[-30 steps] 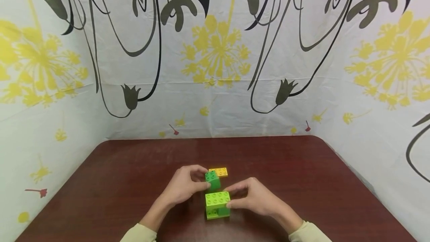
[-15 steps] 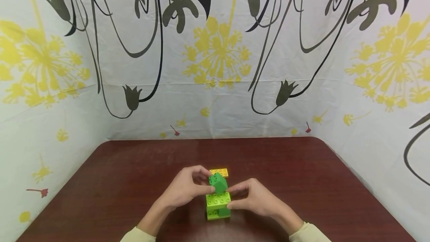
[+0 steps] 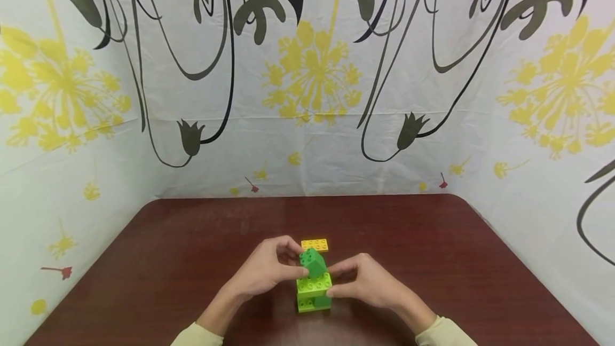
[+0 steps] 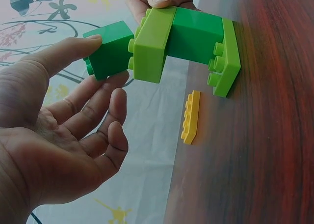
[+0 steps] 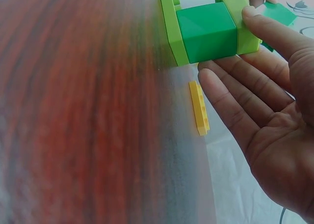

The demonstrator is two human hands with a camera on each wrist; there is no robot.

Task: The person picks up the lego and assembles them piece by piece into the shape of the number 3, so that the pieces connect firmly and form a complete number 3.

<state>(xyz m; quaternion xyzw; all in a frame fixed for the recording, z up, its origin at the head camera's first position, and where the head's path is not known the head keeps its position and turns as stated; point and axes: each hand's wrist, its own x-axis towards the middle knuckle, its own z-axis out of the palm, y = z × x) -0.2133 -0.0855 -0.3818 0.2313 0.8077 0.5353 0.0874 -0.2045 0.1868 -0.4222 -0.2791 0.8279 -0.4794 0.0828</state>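
My left hand (image 3: 264,267) pinches a green toy building brick with a sloped side (image 3: 315,265) between thumb and fingers. That brick is at the top of a stack, tilted against the studs of a lime brick (image 4: 151,52); whether it is pressed down I cannot tell. Below the lime brick is another green brick (image 5: 208,32), standing on a lime plate (image 4: 228,62) on the table. With thumb and fingertips, my right hand (image 3: 367,282) grips the lime brick at its right end. The left hand's lower fingers curl loosely under the sloped brick in the left wrist view.
A flat yellow studded plate (image 3: 315,245) lies on the dark red-brown table (image 3: 192,239) just behind the stack. Patterned white cloth (image 3: 307,170) hangs around the table's back and sides.
My left hand has brought the sloped green brick slightly right and over the lime brick, turning it so its slope shows. The right hand stays on the stack.
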